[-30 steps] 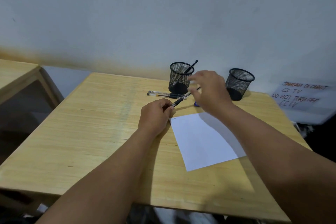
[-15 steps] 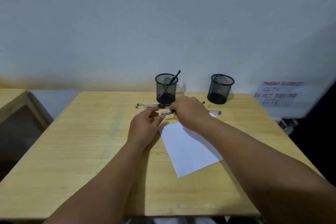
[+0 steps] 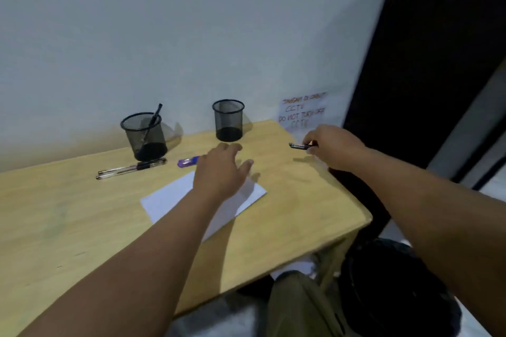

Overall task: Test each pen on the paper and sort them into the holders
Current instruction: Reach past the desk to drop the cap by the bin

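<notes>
Pen cap: pinched in my right hand, which has swung out past the counter edge; half a second ago both hands met at one pen
Left hand: grip wide, holding nothing, over the paper
Change: pen looks uncapped; whether it lies under my left hand, I cannot tell
Purple-capped pen: beside the paper
Two pens: before the left holder, which holds one
Right holder: empty

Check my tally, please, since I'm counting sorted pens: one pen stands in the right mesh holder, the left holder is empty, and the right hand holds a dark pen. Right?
Not quite. The head view shows the pen standing in the left holder; the right holder is the empty one. The right hand does hold a dark pen.
</notes>
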